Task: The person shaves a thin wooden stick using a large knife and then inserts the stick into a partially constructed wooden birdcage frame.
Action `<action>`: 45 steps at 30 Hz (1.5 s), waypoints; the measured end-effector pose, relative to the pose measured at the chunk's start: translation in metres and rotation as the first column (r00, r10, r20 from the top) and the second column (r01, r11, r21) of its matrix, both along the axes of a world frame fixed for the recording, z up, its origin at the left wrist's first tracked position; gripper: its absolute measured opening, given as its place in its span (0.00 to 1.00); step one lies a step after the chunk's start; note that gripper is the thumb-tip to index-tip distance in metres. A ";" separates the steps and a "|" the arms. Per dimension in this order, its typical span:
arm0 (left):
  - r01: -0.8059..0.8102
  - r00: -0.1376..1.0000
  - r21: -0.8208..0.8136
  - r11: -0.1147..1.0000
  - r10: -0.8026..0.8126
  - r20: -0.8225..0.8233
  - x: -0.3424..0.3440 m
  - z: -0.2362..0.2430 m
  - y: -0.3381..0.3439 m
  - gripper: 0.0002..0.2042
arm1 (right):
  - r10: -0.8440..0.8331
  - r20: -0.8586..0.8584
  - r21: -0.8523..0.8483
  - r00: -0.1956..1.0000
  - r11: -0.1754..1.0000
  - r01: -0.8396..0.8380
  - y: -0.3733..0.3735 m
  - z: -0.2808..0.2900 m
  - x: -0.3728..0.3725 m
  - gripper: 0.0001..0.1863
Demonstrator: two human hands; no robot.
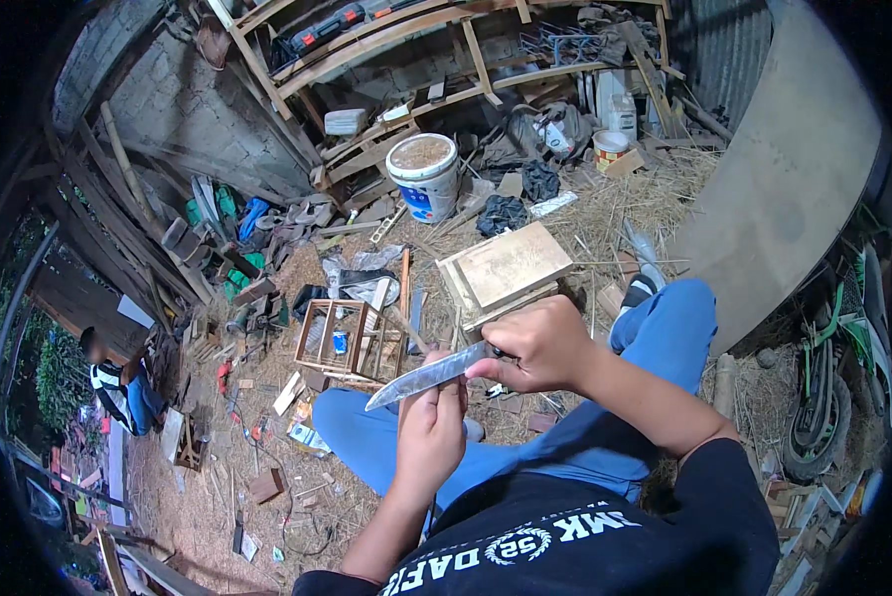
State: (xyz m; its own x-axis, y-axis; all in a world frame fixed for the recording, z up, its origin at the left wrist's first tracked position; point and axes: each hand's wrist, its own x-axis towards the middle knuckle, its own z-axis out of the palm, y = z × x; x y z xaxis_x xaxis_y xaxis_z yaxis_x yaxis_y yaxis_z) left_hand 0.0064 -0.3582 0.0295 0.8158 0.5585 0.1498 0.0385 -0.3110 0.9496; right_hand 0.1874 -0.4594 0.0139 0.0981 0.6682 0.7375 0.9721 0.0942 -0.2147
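Note:
A knife (pixel 428 377) with a broad, grey, smudged blade lies slantwise before me, its tip toward the lower left. My right hand (pixel 537 343) is closed round its handle, which the fingers mostly hide. Under the blade, my left hand (pixel 433 432) is raised with its fingers pressed together against the metal. Part of those fingers is hidden behind the blade, so I cannot see whether anything else is between them. Just beyond my right hand sits a stack of pale wooden boards (pixel 516 266).
A small wooden frame (pixel 342 338) stands beyond my left knee. Farther off are a white bucket (pixel 423 179) and wooden shelving (pixel 396 60). A large curved panel (pixel 784 179) leans at right, near a motorbike (pixel 828 377). Another person (pixel 118 387) sits at far left. Wood scraps (pixel 267 485) litter the ground.

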 end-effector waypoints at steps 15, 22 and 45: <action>0.004 1.000 -0.170 0.985 -0.003 0.003 -0.007 0.008 0.008 0.10 | -0.091 -0.347 0.006 0.933 0.995 0.099 -0.008 0.000 0.015 0.27; 0.016 1.000 -0.016 1.000 -0.016 -0.012 -0.007 0.017 -0.008 0.11 | 0.075 -0.159 -0.040 0.984 0.996 -0.082 -0.009 0.004 0.004 0.29; -0.025 0.996 0.204 0.979 0.007 0.092 -0.008 0.025 -0.015 0.07 | 0.142 -0.228 0.045 0.963 0.990 -0.135 -0.012 0.006 0.002 0.31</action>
